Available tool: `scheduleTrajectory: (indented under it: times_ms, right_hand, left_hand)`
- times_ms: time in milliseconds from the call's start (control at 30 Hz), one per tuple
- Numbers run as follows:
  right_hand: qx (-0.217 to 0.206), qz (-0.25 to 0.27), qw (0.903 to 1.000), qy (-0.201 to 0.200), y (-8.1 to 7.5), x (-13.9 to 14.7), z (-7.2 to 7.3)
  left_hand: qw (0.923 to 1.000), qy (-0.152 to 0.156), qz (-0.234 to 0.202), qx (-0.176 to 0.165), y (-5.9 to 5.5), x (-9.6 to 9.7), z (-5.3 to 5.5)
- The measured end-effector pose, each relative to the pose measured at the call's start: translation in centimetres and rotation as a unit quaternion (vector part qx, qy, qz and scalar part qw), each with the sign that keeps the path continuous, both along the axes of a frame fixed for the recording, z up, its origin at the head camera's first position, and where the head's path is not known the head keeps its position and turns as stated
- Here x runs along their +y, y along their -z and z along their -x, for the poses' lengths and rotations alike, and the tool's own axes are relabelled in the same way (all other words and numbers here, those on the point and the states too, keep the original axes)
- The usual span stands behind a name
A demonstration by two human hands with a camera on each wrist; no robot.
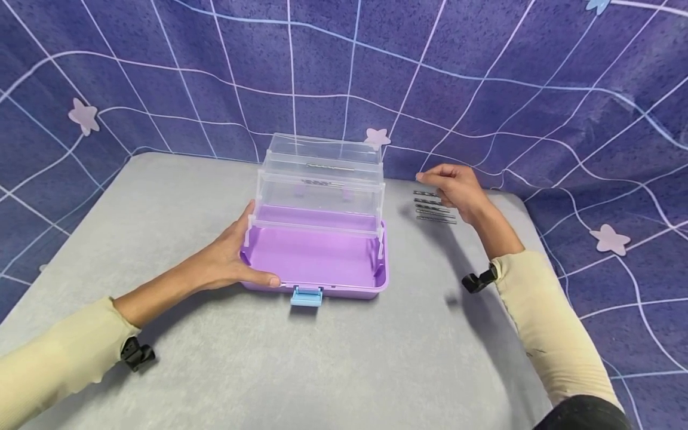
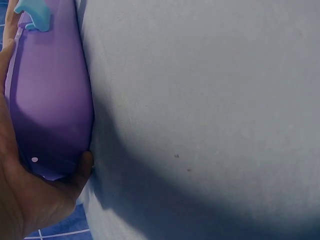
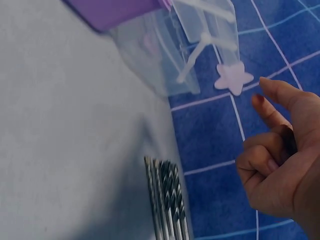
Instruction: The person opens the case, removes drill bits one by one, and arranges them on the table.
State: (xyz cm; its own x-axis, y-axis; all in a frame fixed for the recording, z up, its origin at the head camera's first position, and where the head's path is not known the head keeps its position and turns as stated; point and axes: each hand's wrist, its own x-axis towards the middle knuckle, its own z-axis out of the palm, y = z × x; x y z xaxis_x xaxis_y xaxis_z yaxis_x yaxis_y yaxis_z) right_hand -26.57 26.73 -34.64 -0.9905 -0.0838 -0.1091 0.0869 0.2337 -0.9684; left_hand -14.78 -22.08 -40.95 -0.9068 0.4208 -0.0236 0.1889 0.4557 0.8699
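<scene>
A purple toolbox stands with its clear tiered trays raised at the back. My left hand grips its left end, thumb along the front rim; the left wrist view shows fingers curled round the purple end wall. Several metal drill bits lie side by side on the table right of the box. Over their far end hovers my right hand, with nothing seen between thumb and forefinger. In the right wrist view its other fingers are bent, above the spiral bits.
Dark slender pieces show inside the clear trays. A light blue latch hangs at the box front. The grey tabletop ends at a blue gridded cloth with pale stars, close behind the trays and bits.
</scene>
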Motion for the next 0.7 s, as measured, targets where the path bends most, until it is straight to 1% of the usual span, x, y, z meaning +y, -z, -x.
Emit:
scheduleTrajectory:
  times_ms: [200,433,700]
  right_hand:
    - [0.026,0.011,0.9996,-0.002,-0.5,-1.7,0.4]
    - [0.049,-0.002,0.9987,-0.01,-1.2,-3.4,0.6]
    - [0.067,-0.003,0.9977,-0.014,-1.8,-5.6,0.9]
  left_hand:
    - [1.0,0.002,0.001,0.006,0.0,0.0,0.0]
    - [0.9999,-0.003,0.013,0.002,-0.1,0.0,0.0]
    - [0.9996,-0.005,0.026,0.003,0.0,-0.1,0.0]
